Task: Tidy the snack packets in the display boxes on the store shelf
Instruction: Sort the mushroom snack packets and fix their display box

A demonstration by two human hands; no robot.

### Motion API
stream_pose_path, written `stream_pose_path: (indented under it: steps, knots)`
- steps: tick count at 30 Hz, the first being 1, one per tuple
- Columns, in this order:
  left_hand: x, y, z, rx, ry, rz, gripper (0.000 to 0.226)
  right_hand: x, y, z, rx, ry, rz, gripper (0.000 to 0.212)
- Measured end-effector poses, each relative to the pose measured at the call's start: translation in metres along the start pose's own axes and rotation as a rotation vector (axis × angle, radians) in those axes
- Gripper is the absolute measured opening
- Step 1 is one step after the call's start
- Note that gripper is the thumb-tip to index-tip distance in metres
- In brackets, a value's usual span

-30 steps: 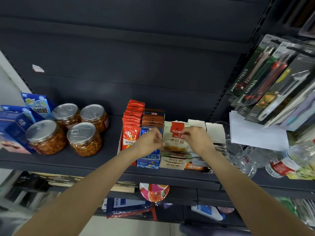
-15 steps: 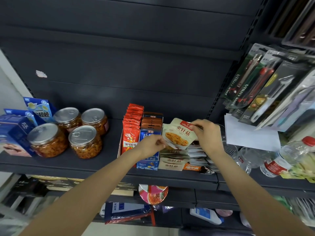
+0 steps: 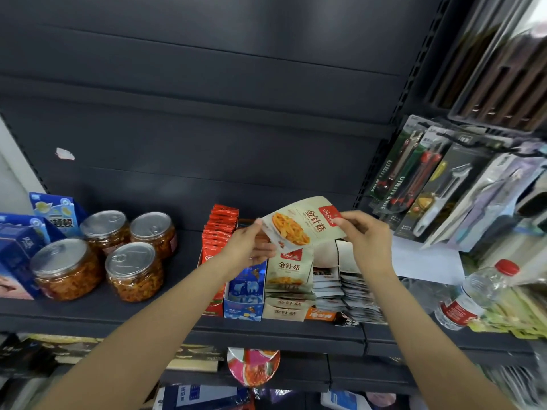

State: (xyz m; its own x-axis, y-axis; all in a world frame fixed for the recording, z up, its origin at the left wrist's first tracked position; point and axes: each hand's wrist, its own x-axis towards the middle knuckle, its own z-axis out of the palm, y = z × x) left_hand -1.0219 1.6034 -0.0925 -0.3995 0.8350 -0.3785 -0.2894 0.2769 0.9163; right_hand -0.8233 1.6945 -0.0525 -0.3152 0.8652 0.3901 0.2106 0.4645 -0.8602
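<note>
Two bare forearms reach up from the bottom edge toward the dark shelf (image 3: 118, 309). Left hand (image 3: 247, 250) has fingers curled under the lower-left corner of a beige snack packet (image 3: 302, 224), thumb on its edge. Right hand (image 3: 365, 238) pinches the packet's upper-right corner by the red label, thumb on the front, other fingers behind. Packet is held in the air, tilted, above the display boxes, touching none of them.

Below it, the beige display box (image 3: 284, 312) sits at the shelf front edge with matching beige packets (image 3: 291, 270) standing upright inside. Just left, a blue display box (image 3: 244, 303); left of that, a red box with a row of red packets (image 3: 220, 232) running back. Right of the beige box, stacked dark-and-white packets (image 3: 352, 294), loosely fanned.

Further left on the shelf, four clear jars (image 3: 97, 255) with pull-tab lids, clustered; blue cartons (image 3: 20, 250) beside them at the left edge. At right, a plastic water bottle (image 3: 473, 294) with red cap lies tilted, white paper (image 3: 429, 261) behind it. Carded utility knives and peelers (image 3: 429, 184) hang at the far right. Dark back panel (image 3: 207, 113) behind everything.
</note>
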Motion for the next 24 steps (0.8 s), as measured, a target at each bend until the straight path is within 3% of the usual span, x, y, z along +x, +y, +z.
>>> stream_pose_path:
  steps: [3, 8, 12, 15, 18, 24]
  knots:
    - [-0.004, 0.008, -0.006, -0.211, -0.039, -0.068, 0.053, -0.002, 0.001, -0.001, 0.124, -0.027, 0.044, 0.022]
    - [-0.017, 0.013, -0.014, -0.157, -0.067, 0.074, 0.02, -0.006, 0.014, 0.0, 0.017, -0.012, 0.135, 0.017]
    - [-0.027, 0.01, -0.014, -0.005, -0.048, 0.208, 0.029, -0.014, 0.011, 0.007, 0.478, -0.08, 0.48, 0.024]
    - [-0.031, 0.008, -0.018, 0.179, -0.074, 0.308, 0.05, -0.019, 0.02, 0.006, 0.407, -0.135, 0.409, 0.023]
    - [-0.033, 0.008, -0.021, 0.332, -0.068, 0.424, 0.065, -0.025, 0.026, 0.004, 0.258, -0.192, 0.31, 0.042]
    - [-0.038, 0.006, -0.024, 0.406, -0.03, 0.542, 0.068, -0.024, 0.022, 0.005, 0.278, -0.203, 0.238, 0.048]
